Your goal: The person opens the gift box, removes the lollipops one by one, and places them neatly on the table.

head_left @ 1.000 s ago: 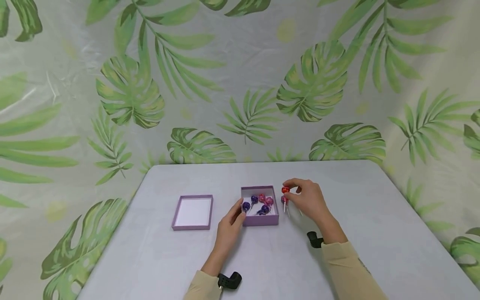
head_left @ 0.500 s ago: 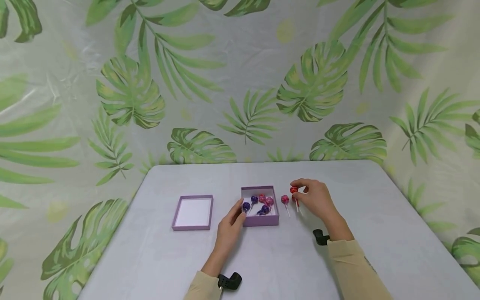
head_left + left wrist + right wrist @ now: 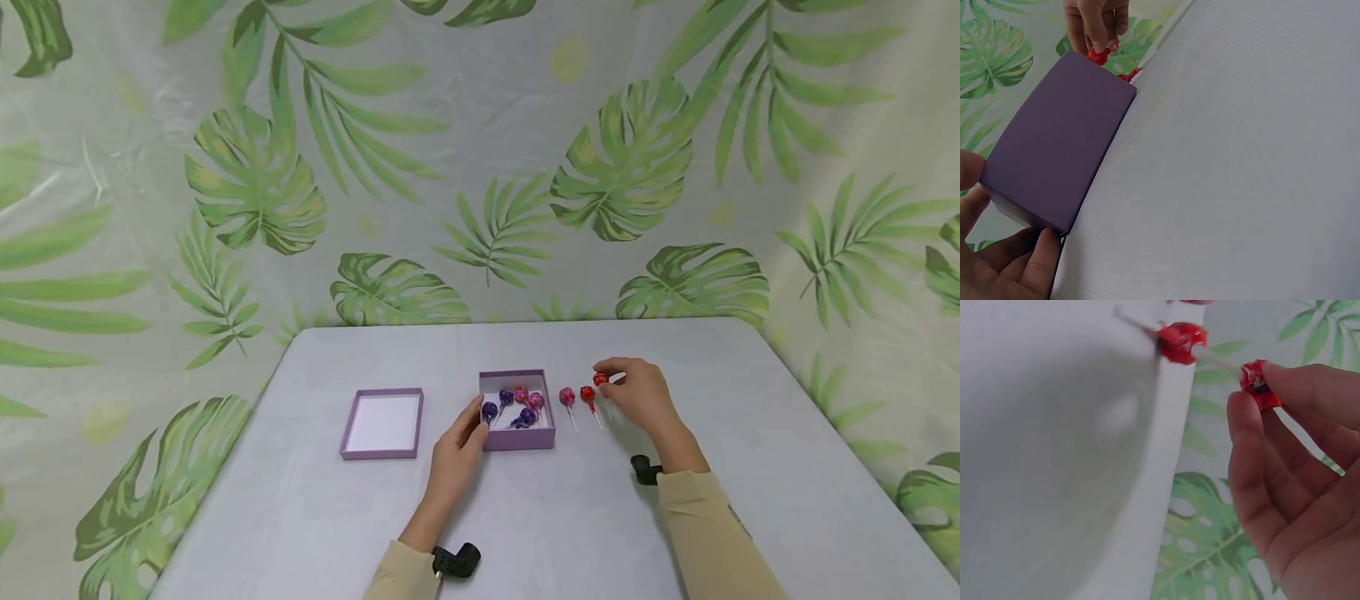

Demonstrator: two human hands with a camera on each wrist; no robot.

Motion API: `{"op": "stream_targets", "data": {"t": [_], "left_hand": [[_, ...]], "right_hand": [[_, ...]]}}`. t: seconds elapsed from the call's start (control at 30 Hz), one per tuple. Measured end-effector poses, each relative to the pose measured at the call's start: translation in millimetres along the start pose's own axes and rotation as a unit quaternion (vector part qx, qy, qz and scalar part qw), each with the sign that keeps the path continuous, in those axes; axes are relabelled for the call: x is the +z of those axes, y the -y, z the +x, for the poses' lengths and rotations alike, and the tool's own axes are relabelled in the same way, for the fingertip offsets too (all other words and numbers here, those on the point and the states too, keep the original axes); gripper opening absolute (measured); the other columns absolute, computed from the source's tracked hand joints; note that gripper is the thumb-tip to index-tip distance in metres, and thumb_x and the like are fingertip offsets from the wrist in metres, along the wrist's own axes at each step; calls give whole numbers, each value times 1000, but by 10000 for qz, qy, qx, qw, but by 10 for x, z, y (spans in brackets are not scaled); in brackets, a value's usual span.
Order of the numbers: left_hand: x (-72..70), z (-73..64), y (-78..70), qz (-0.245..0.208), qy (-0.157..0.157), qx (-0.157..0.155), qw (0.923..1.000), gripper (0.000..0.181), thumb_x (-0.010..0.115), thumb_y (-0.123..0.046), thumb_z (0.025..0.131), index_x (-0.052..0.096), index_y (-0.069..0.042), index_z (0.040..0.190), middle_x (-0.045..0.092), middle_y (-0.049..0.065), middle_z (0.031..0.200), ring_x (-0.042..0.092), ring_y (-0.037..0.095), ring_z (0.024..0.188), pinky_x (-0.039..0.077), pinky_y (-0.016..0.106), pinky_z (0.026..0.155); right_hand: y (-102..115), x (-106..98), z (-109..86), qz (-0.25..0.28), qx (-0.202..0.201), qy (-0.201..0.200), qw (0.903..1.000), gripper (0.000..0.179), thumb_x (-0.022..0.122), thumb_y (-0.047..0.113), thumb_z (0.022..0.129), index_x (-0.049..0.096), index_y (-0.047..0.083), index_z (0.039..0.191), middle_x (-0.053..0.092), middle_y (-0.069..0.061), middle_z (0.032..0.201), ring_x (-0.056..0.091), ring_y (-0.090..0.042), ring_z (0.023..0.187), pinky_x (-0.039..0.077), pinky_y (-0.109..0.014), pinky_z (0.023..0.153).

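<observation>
My left hand (image 3: 453, 454) holds the left side of an open purple box (image 3: 519, 439), its thumb and fingers at the corner in the left wrist view. Inside lie dark purple lollipops (image 3: 527, 416) and pink-red ones (image 3: 536, 401). To the right of the box, my right hand (image 3: 641, 396) pinches a red lollipop (image 3: 1260, 383) by its wrapped head, between thumb and fingertips. Beside that hand a second red lollipop (image 3: 588, 393) lies on the table, and a pink lollipop (image 3: 567, 396) lies between it and the box.
Left of the box, a shallow purple-rimmed lid (image 3: 382, 455) with a white inside lies on the white table (image 3: 315, 517). A leaf-patterned curtain (image 3: 495, 158) hangs behind the table's far edge.
My right hand has moved rightward with a red lollipop. The pink lollipop, then another red one, came into view on the table as it moved. My left hand has stayed at the box.
</observation>
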State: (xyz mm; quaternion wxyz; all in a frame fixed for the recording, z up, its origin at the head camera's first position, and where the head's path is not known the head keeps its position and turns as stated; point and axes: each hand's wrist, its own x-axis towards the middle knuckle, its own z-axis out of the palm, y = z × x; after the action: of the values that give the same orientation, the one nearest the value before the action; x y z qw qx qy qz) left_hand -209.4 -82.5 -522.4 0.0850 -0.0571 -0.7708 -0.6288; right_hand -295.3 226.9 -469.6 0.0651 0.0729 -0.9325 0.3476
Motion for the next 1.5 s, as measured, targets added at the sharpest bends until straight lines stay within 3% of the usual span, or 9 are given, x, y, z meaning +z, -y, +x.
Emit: {"op": "stream_targets", "data": {"t": [0.07, 0.2, 0.33, 0.87, 1.0, 1.27, 1.4, 1.5], "left_hand": [[25, 21, 113, -7, -22, 13, 10000, 45, 58, -18, 104, 52, -17, 149, 54, 13, 145, 50, 28, 134, 41, 41, 109], [44, 15, 191, 31, 77, 8, 10000, 46, 58, -26, 104, 52, -23, 149, 54, 7, 146, 50, 24, 134, 42, 38, 109], [39, 10, 191, 89, 57, -90, 9999, 46, 58, -31, 104, 52, -28, 149, 54, 2, 146, 50, 19, 135, 42, 34, 109], [34, 25, 153, 147, -56, -13, 9999, 46, 59, -28, 104, 52, -26, 149, 54, 4, 146, 50, 22, 134, 42, 37, 109], [30, 27, 99, 105, -45, -18, 9999, 46, 58, -22, 104, 51, -21, 149, 54, 9, 146, 50, 26, 135, 41, 40, 110], [-31, -56, -262, 111, 85, -14, 9999, 45, 56, -14, 104, 51, -10, 148, 54, 17, 145, 51, 30, 133, 43, 39, 108], [-34, -66, -265, 66, 61, 25, 10000, 45, 56, -13, 104, 52, -9, 148, 54, 20, 144, 52, 32, 133, 43, 42, 108], [-7, -22, -112, 11, 42, -33, 10000, 46, 57, -16, 104, 51, -13, 149, 53, 17, 145, 50, 30, 134, 41, 41, 109]], "right_hand": [[-44, -4, -10, -28, 14, 24, 10000, 32, 70, 6, 90, 71, 5, 123, 71, -14, 114, 68, -31, 95, 56, -37, 67], [-134, 8, -35, -100, 46, 42, 9999, 31, 68, 4, 90, 72, 3, 121, 71, -16, 113, 68, -33, 95, 57, -40, 69], [-200, 56, -21, -117, 26, 106, 9999, 31, 69, 5, 89, 73, 2, 120, 72, -16, 111, 68, -33, 94, 57, -40, 69], [-357, 99, 78, -92, 316, 377, 9987, 31, 71, 6, 90, 73, 3, 120, 71, -16, 110, 68, -30, 94, 57, -41, 74], [-386, 78, 84, -21, 344, 392, 9986, 31, 70, 5, 90, 72, 2, 121, 71, -18, 111, 68, -30, 95, 58, -42, 75], [-370, 44, 90, -16, 311, 426, 9986, 32, 70, 5, 90, 71, 2, 122, 70, -19, 114, 68, -33, 98, 58, -45, 79], [-373, 58, 86, 38, 298, 488, 9984, 34, 71, 5, 90, 71, 3, 124, 70, -18, 115, 68, -33, 99, 58, -46, 79], [-383, 73, 88, 16, 289, 510, 9983, 35, 72, 5, 89, 71, 4, 124, 70, -18, 115, 68, -34, 99, 57, -48, 81]]}}
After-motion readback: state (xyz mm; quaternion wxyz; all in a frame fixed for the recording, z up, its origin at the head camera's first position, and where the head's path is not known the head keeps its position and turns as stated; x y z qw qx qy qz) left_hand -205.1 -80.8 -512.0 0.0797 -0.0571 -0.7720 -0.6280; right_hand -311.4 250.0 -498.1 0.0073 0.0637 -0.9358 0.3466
